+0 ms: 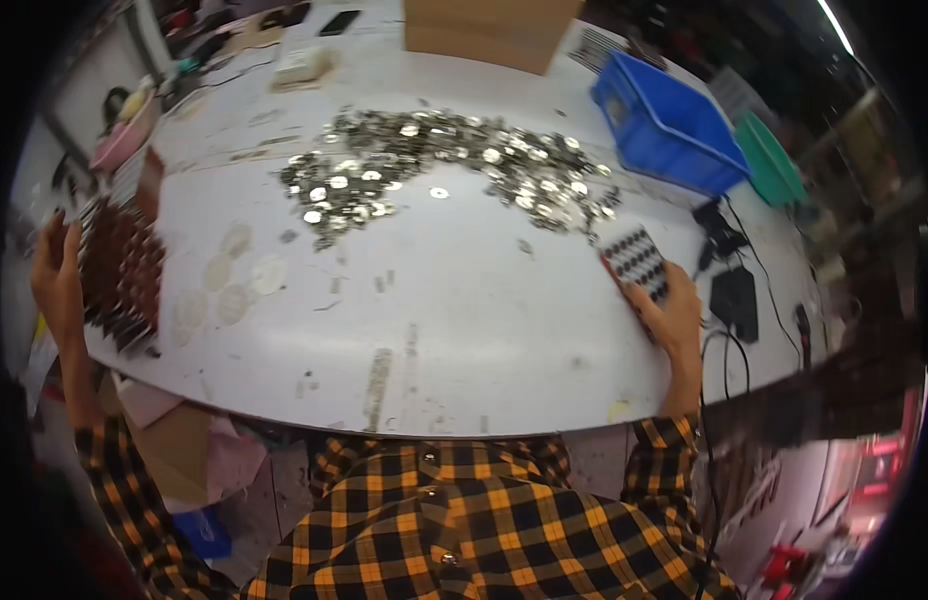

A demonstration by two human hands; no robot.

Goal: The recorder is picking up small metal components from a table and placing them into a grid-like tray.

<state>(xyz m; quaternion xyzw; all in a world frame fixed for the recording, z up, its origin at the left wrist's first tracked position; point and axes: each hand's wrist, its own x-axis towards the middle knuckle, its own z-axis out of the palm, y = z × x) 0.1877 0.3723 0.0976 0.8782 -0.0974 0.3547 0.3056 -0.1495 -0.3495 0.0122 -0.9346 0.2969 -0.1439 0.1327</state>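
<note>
My right hand (676, 312) grips a small flat tray (636, 262) at the right of the table, thumb along its near-left edge and fingers on the right side. Rows of dark round spots cover the tray's pale top, and its side edge is reddish. At the far left, my left hand (60, 285) is raised beside a stack of brown, dotted pieces (124, 260); its fingers look apart, with nothing plainly between them. A wide arc of small shiny metal discs (434, 140) lies loose across the middle of the white table (454, 290).
A blue bin (669, 130) and a green basin (769, 160) stand at the far right. Black adapters (734, 300) with cables lie right of my right hand. A cardboard box (492, 35) is at the back; a pink basket (124, 135) sits far left.
</note>
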